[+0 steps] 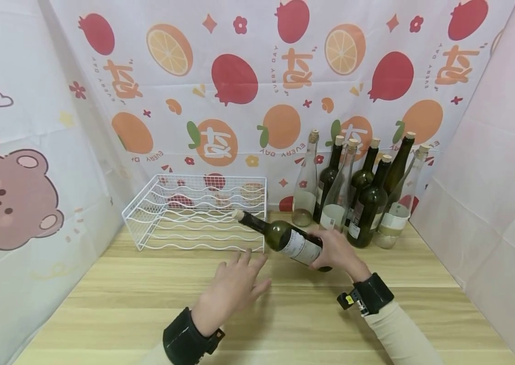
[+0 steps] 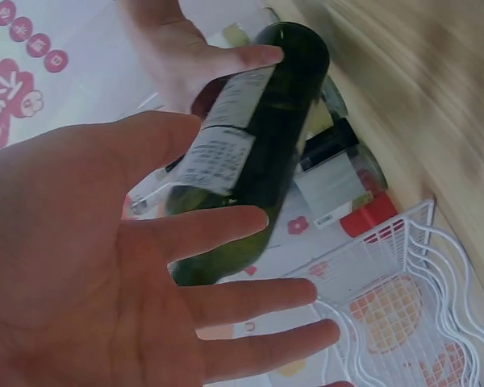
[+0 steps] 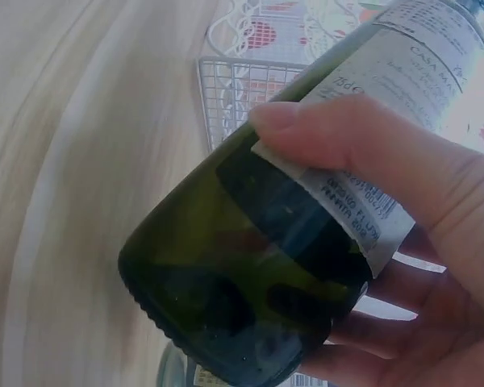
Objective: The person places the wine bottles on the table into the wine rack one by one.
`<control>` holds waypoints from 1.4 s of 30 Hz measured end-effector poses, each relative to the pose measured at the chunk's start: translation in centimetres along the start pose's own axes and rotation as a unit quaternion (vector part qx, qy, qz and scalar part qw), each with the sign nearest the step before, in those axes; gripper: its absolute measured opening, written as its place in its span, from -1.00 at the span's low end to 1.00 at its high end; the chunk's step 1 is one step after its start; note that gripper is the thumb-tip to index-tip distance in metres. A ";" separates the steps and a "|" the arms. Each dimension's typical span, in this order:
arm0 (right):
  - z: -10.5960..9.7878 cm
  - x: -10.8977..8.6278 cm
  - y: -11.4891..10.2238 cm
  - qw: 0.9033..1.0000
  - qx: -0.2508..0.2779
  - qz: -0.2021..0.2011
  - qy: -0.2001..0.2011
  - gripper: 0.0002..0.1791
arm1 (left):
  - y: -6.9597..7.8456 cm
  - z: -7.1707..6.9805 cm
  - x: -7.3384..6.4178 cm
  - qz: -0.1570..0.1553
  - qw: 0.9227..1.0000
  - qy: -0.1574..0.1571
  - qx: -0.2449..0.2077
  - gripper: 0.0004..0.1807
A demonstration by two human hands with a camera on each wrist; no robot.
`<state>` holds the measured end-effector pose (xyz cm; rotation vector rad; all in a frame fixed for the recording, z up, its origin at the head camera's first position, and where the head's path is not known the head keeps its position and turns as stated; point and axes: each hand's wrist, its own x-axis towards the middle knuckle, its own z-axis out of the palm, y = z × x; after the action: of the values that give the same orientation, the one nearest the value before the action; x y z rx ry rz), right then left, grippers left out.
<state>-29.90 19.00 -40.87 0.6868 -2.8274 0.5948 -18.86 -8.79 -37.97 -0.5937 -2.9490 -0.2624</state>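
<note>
My right hand (image 1: 336,252) grips a dark green wine bottle (image 1: 280,235) round its lower body. The bottle is tilted, its corked neck pointing up and left toward the rack and its base low at the right. In the right wrist view my thumb lies across the bottle's white label (image 3: 403,64), with the fingers curled underneath. My left hand (image 1: 234,284) is held with fingers spread, left of the bottle and in front of the rack, holding nothing. A white wire wine rack (image 1: 202,248) with wavy bars stands on the table behind that hand.
Several corked bottles, clear and dark green, stand in a group at the back right, including a dark green one (image 1: 369,213) and a clear one (image 1: 303,203). Printed cloth (image 1: 248,126) hangs behind and at both sides of the wooden table (image 1: 115,304).
</note>
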 end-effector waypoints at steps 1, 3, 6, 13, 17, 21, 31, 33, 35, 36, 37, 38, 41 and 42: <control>0.1 0.0 0.0 1.000 -0.005 -0.002 0.000 -0.05 | 0.0 -0.1 -0.1 0.007 1.000 0.007 0.001 -0.37; 0.2 -0.1 -0.1 1.000 -0.018 -0.007 0.003 -0.05 | 0.1 -0.2 -0.2 0.025 0.999 0.027 0.002 -0.40; 0.3 0.0 -0.2 0.999 -0.032 -0.012 0.010 -0.06 | 0.2 -0.4 -0.3 0.059 0.996 0.068 0.004 -0.47; 0.5 0.0 -0.5 0.997 -0.065 -0.029 0.021 -0.09 | 0.2 -0.8 0.2 0.118 0.981 0.152 0.020 -0.61; 0.7 -0.1 -1.0 0.995 -0.081 -0.045 0.030 -0.13 | 0.1 -1.1 0.4 0.125 0.976 0.176 0.013 -0.68; 1.0 -0.3 -1.5 0.995 -0.080 -0.059 0.031 -0.14 | -0.2 -1.5 0.5 0.122 0.972 0.200 -0.003 -0.70; 1.7 -0.7 -3.3 0.991 -0.096 -0.089 0.032 -0.14 | -1.6 -1.3 1.1 0.131 0.969 0.210 -0.012 -0.58; 1.8 -0.8 -3.5 0.990 -0.098 -0.095 0.037 -0.15 | -1.9 -1.0 1.3 0.133 0.971 0.198 -0.006 -0.52; 1.9 -0.9 -3.7 0.989 -0.101 -0.098 0.043 -0.15 | -2.3 -0.7 1.5 0.132 0.974 0.185 -0.001 -0.46; 1.9 -0.9 -3.8 0.989 -0.102 -0.099 0.045 -0.14 | -2.5 -0.5 1.6 0.130 0.976 0.177 0.001 -0.44; 2.0 -0.9 -3.9 0.989 -0.103 -0.100 0.046 -0.14 | -2.7 -0.4 1.7 0.128 0.978 0.167 0.001 -0.41; 2.0 -0.9 -3.9 0.988 -0.105 -0.101 0.048 -0.14 | -2.8 -0.2 1.8 0.125 0.980 0.155 -0.002 -0.39; 2.0 -0.9 -4.2 0.987 -0.112 -0.106 0.050 -0.13 | -3.2 0.2 2.0 0.114 0.986 0.118 -0.011 -0.32; 2.0 -0.9 -4.4 0.986 -0.115 -0.108 0.050 -0.12 | -3.3 0.3 2.1 0.111 0.988 0.104 -0.018 -0.31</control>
<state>-27.19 14.98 -41.44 0.8758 -2.6251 0.2554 -22.13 -10.94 -38.40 -0.8366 -2.6567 -0.3336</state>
